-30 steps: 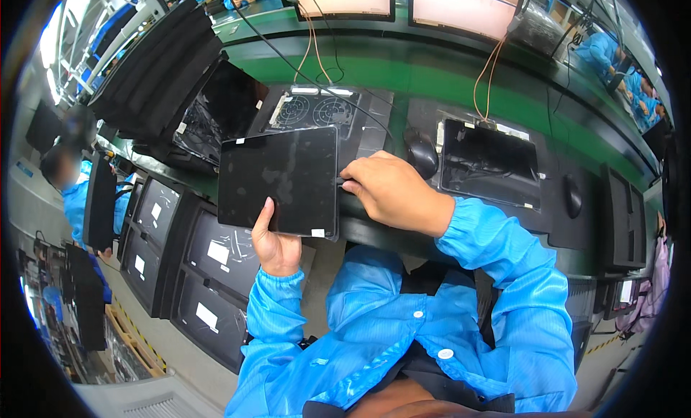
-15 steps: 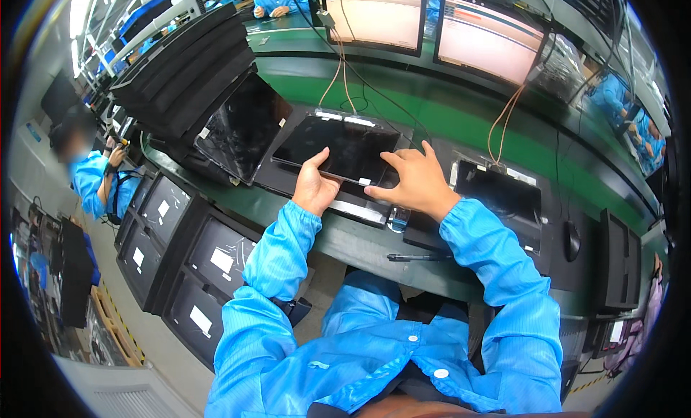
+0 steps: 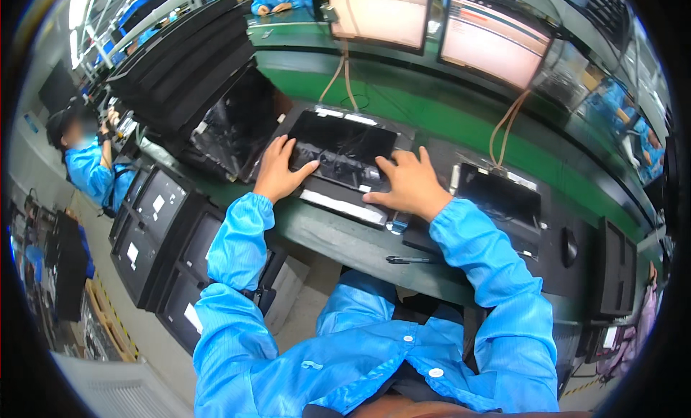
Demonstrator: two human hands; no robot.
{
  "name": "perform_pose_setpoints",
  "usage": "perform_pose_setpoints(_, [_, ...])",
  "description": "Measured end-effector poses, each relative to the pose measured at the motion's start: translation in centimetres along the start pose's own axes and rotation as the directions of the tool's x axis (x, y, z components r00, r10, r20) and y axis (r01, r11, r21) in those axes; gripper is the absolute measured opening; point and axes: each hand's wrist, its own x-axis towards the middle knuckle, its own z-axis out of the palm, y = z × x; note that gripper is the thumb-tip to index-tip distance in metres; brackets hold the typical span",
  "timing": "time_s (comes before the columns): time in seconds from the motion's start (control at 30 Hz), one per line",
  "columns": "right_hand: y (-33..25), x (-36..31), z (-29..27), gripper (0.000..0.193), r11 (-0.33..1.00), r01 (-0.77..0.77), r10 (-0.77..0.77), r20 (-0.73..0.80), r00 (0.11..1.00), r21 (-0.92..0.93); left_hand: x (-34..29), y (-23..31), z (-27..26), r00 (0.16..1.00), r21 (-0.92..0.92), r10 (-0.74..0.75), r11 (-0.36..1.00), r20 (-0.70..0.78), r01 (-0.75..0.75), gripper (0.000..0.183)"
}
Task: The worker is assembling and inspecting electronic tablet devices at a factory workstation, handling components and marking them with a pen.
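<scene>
A black display panel (image 3: 338, 146) rests in front of me on a dark mat, with white strips along its far edge. My left hand (image 3: 279, 170) lies at the panel's left edge, thumb and fingers spread. At its right edge is my right hand (image 3: 410, 181), its fingers also apart, touching or very close to the near right corner. Just in front of the panel runs a white strip (image 3: 342, 207). A second panel (image 3: 499, 195) lies to the right, wired by thin cables.
Left of the mat, a glossy panel (image 3: 241, 126) leans by a tall stack of black trays (image 3: 180, 65). More trays (image 3: 155, 231) stand lower left. A pen (image 3: 409, 260) lies at the bench edge, a mouse (image 3: 568, 247) to the right. Two monitors (image 3: 497, 40) stand behind; a co-worker (image 3: 93, 159) is at left.
My left hand has moved left, from under the panel's near edge to its left side, and its fingers have spread. The panel has gone from tilted to lying flatter. My right hand stays nearly in place.
</scene>
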Motion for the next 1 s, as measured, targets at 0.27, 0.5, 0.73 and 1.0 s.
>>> perform_pose_setpoints(0.27, [-3.1,-13.6,-8.0,0.031,0.988,0.141,-0.153,0.258,0.954,0.064,-7.6,1.9,-8.0,1.0,-0.326,0.016,0.945,-0.024,-0.023,0.038])
perform_pose_setpoints(0.5, [-1.6,-16.5,-6.0,0.029,0.984,-0.05,-0.006,0.318,0.948,0.168,-29.2,-6.2,-18.8,0.808,-0.29,-0.58,0.795,-0.107,0.533,0.028])
perform_pose_setpoints(0.73, [-0.6,-10.2,-7.1,0.022,0.98,0.13,-0.198,0.632,0.749,0.152,-45.4,-10.9,-18.0,0.696,0.308,-0.685,0.628,-0.218,0.714,0.047])
perform_pose_setpoints(1.0, [-17.9,-4.5,-4.2,0.023,0.496,-0.096,-0.402,0.326,0.856,0.863,-46.0,-9.5,-19.0,0.676,0.259,-0.67,0.624,-0.307,0.737,0.048])
